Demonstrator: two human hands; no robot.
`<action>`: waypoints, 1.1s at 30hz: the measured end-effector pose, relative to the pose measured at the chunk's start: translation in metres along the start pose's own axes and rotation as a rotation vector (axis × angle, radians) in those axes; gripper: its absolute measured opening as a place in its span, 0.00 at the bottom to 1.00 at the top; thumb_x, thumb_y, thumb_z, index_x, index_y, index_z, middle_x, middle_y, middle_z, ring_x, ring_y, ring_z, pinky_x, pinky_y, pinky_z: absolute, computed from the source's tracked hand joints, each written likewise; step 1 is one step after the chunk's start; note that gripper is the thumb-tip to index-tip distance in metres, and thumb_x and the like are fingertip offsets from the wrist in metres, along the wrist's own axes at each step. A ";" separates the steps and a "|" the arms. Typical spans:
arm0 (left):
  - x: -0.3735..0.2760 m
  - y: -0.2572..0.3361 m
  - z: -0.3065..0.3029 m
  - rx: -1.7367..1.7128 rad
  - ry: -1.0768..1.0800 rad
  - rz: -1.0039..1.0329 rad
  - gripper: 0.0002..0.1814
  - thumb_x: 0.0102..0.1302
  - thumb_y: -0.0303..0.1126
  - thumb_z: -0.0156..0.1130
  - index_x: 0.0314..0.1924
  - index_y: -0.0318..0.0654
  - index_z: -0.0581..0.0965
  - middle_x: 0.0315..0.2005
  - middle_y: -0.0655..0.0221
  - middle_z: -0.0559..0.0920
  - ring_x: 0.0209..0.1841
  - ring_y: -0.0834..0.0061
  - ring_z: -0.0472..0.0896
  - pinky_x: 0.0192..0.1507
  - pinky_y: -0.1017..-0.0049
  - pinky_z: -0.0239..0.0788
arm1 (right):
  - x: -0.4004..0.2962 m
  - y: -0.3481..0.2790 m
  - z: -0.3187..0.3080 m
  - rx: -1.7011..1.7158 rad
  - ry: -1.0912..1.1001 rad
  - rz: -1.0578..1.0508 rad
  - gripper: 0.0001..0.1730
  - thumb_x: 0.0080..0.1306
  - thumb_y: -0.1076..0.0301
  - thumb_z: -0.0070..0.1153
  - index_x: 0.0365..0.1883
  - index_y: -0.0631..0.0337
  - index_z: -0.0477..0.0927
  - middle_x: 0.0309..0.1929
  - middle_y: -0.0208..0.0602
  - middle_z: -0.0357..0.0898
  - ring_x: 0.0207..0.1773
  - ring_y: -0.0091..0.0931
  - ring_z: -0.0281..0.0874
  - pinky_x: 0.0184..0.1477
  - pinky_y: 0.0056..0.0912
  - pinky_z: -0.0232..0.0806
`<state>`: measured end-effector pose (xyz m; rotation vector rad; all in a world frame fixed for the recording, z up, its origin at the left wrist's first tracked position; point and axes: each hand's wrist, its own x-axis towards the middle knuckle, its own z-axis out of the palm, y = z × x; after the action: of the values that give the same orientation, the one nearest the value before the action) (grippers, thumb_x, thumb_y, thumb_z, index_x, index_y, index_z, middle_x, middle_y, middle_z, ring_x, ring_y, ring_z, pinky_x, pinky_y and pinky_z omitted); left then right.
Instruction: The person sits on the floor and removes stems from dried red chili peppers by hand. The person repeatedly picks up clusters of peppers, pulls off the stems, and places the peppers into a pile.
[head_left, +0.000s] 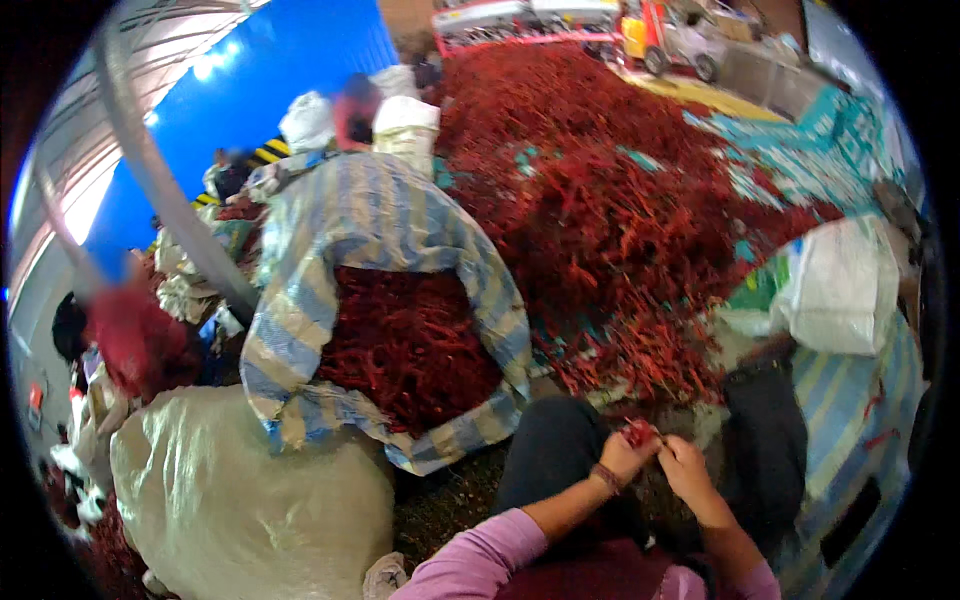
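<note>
My left hand (628, 454) is closed around a small bunch of dried red chili peppers (637, 432) above my lap. Right beside it, my right hand (681, 463) has its fingertips together at the stem side of the bunch; whether a piece is pinched there is too small to tell. In front of my knees spreads a large heap of dried red chilies (615, 300). To the left of the heap stands a blue and beige striped woven sack (300, 330) with its rim rolled down, filled with dark red chilies (405, 337).
A bulging pale sack (255, 487) stands at the lower left. White and green sacks (844, 292) and a striped woven sheet (862, 420) lie at my right. Other people sit at the left, one in red (142, 337), near a metal post (161, 180). A wheeled machine (667, 45) stands far behind.
</note>
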<state>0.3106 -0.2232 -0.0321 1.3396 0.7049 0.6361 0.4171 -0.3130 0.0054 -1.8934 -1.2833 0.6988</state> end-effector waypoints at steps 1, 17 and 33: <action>0.002 0.003 -0.001 0.090 0.073 0.106 0.09 0.52 0.30 0.60 0.33 0.34 0.75 0.27 0.71 0.78 0.30 0.79 0.74 0.35 0.78 0.66 | 0.003 -0.001 0.003 0.054 -0.035 0.029 0.14 0.59 0.64 0.46 0.37 0.66 0.72 0.27 0.44 0.72 0.27 0.28 0.70 0.30 0.29 0.61; -0.025 0.043 -0.010 -0.425 0.053 -0.110 0.11 0.55 0.30 0.59 0.38 0.37 0.73 0.27 0.73 0.74 0.26 0.81 0.72 0.28 0.80 0.64 | -0.028 -0.010 0.000 0.775 -0.316 0.253 0.13 0.64 0.62 0.41 0.30 0.63 0.71 0.19 0.28 0.66 0.17 0.14 0.57 0.18 0.18 0.52; -0.024 0.048 -0.046 -0.140 0.268 -0.319 0.07 0.56 0.34 0.56 0.35 0.43 0.72 0.14 0.71 0.72 0.11 0.80 0.67 0.10 0.80 0.55 | -0.028 0.018 0.021 0.494 -0.272 0.210 0.13 0.61 0.61 0.45 0.30 0.63 0.73 0.18 0.28 0.69 0.17 0.17 0.63 0.20 0.21 0.57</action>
<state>0.2593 -0.2061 0.0139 0.9943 1.0472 0.5994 0.4009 -0.3379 -0.0200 -1.5684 -0.9555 1.2897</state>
